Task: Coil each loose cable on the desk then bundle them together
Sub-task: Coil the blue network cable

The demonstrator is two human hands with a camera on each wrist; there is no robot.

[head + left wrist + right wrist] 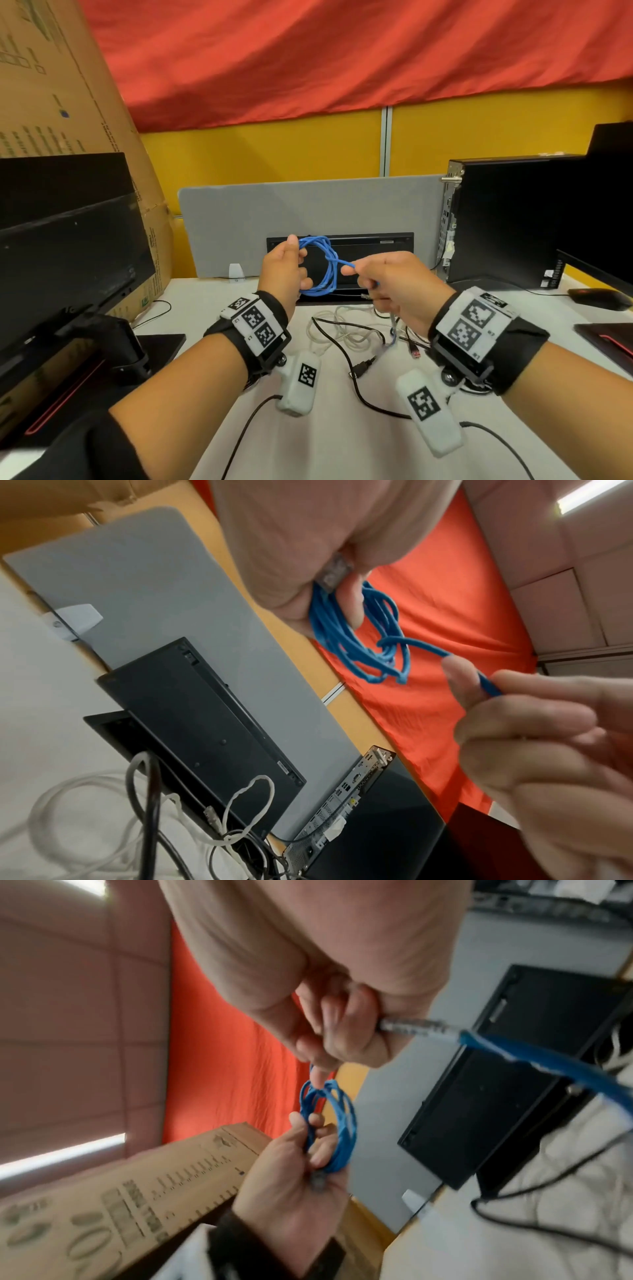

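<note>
A blue network cable (323,265) is wound into a coil and held up above the desk. My left hand (286,265) grips the coil's left side, with its clear plug (334,572) tucked in the palm. One strand crosses the coil and runs right to my right hand (376,277), which pinches this free end (486,687) between thumb and fingers. The other clear plug (416,1027) sticks out below that hand. Loose white cables (342,329) and a black cable (346,359) lie tangled on the white desk (325,442) under my hands.
A black keyboard (363,250) leans against a grey divider (274,212). A computer tower (496,219) stands at the right, a mouse (597,298) beyond it. A monitor (65,260) and its stand fill the left, with a cardboard box (51,78) behind.
</note>
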